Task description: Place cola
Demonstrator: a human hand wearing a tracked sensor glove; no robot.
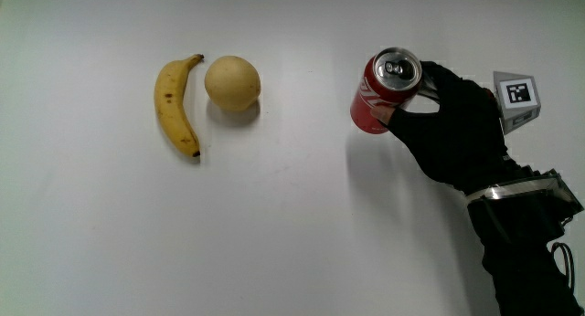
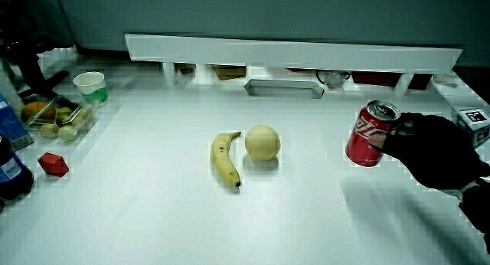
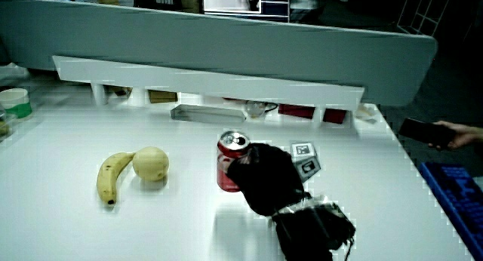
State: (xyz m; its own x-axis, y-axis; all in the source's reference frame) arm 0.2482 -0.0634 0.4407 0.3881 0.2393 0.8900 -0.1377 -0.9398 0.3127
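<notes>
A red cola can (image 1: 382, 89) with a silver top stands upright on the white table, and the gloved hand (image 1: 450, 124) is shut around its side. Both side views show the can (image 2: 371, 135) (image 3: 229, 164) held by the hand (image 2: 435, 150) (image 3: 263, 178). From the main view I cannot tell whether the can's base touches the table; in the side views it seems to rest on it or hover just above it. The patterned cube (image 1: 517, 97) sits on the back of the hand.
A banana (image 1: 175, 106) and a pale round fruit (image 1: 232, 83) lie side by side, apart from the can. A red cube (image 2: 53, 165), a cup (image 2: 90, 85) and a tub of fruit (image 2: 57, 118) stand near one table edge. A low partition (image 3: 211, 84) runs along the table.
</notes>
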